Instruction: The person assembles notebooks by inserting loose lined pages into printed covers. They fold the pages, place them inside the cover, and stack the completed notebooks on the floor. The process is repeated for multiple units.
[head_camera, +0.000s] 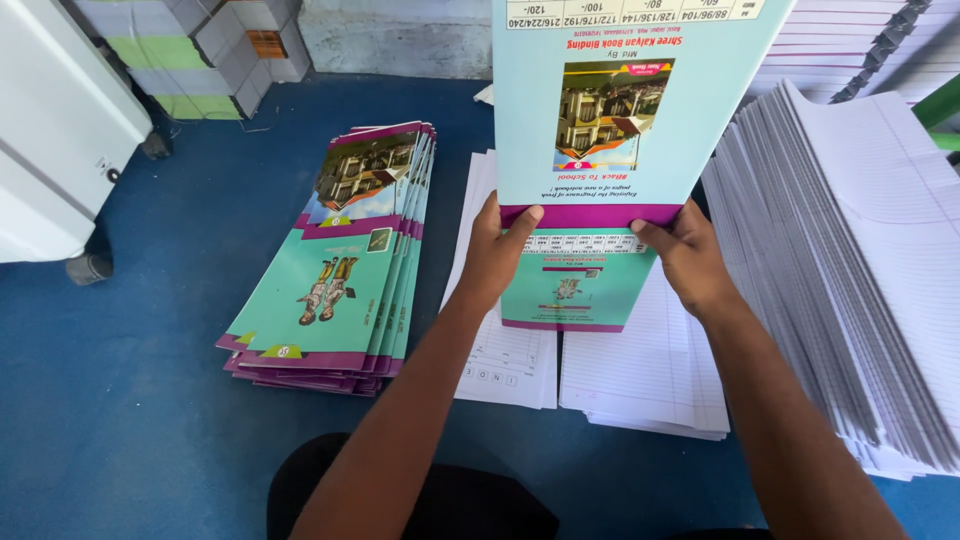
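Both hands (492, 252) (690, 258) pinch the turquoise cover sheet (620, 100) (fingers closed on its lower edge)

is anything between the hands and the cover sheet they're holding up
Nothing visible: the left hand and right hand both grip the bottom edge of the cover sheet directly, above the ruled paper stacks.

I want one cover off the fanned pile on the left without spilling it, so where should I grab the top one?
Probably at the near purple end of the top cover, coming from your side. The pile lies flat on the blue floor and fans rightward, so that end sits exposed for a thumb-over pinch. Both the left hand and right hand now hold a cover sheet, so free one.
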